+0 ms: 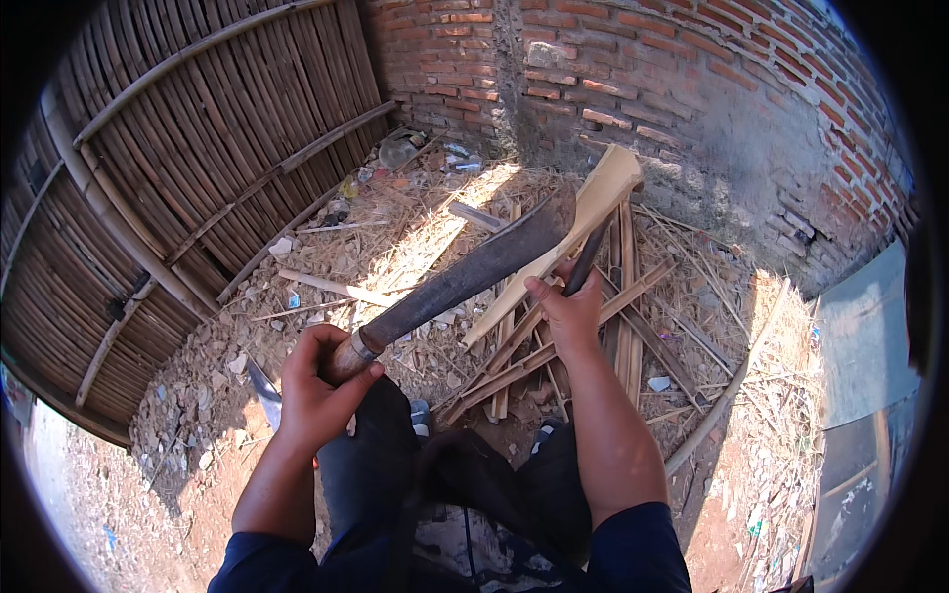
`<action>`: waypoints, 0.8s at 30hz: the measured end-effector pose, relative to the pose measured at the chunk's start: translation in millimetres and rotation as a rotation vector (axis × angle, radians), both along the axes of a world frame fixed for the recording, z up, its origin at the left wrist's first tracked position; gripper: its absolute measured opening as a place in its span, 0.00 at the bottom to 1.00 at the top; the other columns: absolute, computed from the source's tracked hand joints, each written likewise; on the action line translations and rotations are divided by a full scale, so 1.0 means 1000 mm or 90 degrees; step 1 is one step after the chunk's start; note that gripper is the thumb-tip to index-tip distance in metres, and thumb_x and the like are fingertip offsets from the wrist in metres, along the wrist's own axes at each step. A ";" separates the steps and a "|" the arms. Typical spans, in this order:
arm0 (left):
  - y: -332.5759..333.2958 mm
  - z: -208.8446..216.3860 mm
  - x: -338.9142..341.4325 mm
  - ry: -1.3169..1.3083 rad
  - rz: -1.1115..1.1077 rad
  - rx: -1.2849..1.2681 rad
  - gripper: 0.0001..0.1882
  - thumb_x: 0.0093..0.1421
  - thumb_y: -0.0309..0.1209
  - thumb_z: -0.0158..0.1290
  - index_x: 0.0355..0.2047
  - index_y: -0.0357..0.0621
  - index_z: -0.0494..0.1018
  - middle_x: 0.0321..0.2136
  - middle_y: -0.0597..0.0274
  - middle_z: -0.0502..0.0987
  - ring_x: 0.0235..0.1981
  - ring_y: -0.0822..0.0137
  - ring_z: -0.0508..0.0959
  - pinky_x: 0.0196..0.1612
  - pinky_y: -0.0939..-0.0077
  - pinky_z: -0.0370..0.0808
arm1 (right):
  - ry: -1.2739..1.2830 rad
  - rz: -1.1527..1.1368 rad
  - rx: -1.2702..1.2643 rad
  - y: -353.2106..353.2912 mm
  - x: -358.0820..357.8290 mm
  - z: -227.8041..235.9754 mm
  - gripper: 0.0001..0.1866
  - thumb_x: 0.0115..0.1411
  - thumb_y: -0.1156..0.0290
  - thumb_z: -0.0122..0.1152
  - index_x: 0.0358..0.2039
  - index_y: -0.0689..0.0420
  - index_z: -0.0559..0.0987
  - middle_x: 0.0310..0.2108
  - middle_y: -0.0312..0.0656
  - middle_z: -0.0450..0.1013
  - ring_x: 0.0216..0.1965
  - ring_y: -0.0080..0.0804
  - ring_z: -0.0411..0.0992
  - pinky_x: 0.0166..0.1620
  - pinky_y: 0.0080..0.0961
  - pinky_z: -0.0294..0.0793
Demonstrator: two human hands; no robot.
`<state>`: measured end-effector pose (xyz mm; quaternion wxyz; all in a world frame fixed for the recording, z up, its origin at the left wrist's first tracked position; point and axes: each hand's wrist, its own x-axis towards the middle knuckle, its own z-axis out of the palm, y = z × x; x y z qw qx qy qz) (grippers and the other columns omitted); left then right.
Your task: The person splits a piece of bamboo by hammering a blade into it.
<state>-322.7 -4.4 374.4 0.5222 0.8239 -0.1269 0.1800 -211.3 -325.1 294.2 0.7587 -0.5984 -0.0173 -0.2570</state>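
Observation:
My left hand (321,381) is closed round the wooden handle of a machete (455,287). Its broad dark blade slants up to the right. My right hand (571,314) grips a long pale piece of wood (590,203), narrow at the lower end and flared at the top. The blade's far end lies against or close to this piece; I cannot tell whether they touch. A dark, rod-like thing (587,259) also sticks up from my right hand; its kind is unclear. Below my hands, several split brown stalks (524,374) lie crossed on the ground.
A slatted bamboo wall (198,128) stands at the left, a brick wall (633,74) at the back. Near my left leg lies another metal blade (264,392). A long pole (727,420) rests on the right, before blue-grey panels (870,336). Rubble, straw and litter cover the ground.

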 end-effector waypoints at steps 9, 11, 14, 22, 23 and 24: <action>-0.007 0.026 0.000 -0.080 0.068 0.145 0.21 0.52 0.21 0.65 0.48 0.38 0.77 0.41 0.60 0.78 0.44 0.69 0.78 0.48 0.74 0.74 | 0.014 -0.014 -0.012 0.021 0.004 -0.007 0.34 0.46 0.62 0.85 0.43 0.58 0.69 0.39 0.39 0.76 0.33 0.21 0.71 0.37 0.21 0.74; -0.007 0.027 -0.001 -0.080 0.074 0.142 0.19 0.51 0.21 0.65 0.45 0.38 0.78 0.40 0.60 0.78 0.42 0.68 0.78 0.47 0.73 0.73 | -0.007 0.008 0.027 0.025 0.001 -0.003 0.34 0.45 0.61 0.85 0.43 0.58 0.69 0.39 0.39 0.76 0.33 0.21 0.71 0.36 0.22 0.74; -0.011 0.025 -0.001 -0.130 0.067 0.135 0.16 0.49 0.21 0.66 0.40 0.37 0.76 0.32 0.56 0.77 0.33 0.64 0.78 0.36 0.72 0.74 | -0.018 -0.034 -0.032 0.020 0.003 -0.008 0.33 0.45 0.61 0.85 0.43 0.58 0.69 0.39 0.39 0.75 0.32 0.21 0.71 0.35 0.21 0.74; 0.004 0.035 -0.006 -0.020 0.100 0.131 0.24 0.57 0.21 0.64 0.49 0.39 0.64 0.36 0.61 0.77 0.34 0.80 0.74 0.33 0.82 0.72 | -0.034 -0.026 -0.013 0.037 0.004 0.000 0.32 0.47 0.68 0.84 0.43 0.59 0.68 0.38 0.38 0.74 0.28 0.19 0.71 0.31 0.17 0.73; 0.004 0.040 -0.004 -0.016 0.101 0.134 0.24 0.57 0.21 0.64 0.50 0.39 0.63 0.36 0.60 0.77 0.33 0.80 0.74 0.33 0.82 0.72 | -0.051 -0.033 -0.007 0.038 0.003 0.003 0.31 0.48 0.70 0.83 0.43 0.59 0.67 0.37 0.38 0.73 0.27 0.18 0.72 0.29 0.16 0.72; -0.002 0.050 -0.003 -0.057 0.091 0.139 0.24 0.57 0.21 0.65 0.51 0.37 0.66 0.37 0.59 0.79 0.36 0.78 0.75 0.36 0.79 0.74 | -0.032 -0.039 -0.036 0.036 0.001 0.005 0.32 0.48 0.68 0.83 0.43 0.59 0.67 0.37 0.38 0.73 0.31 0.20 0.73 0.34 0.18 0.75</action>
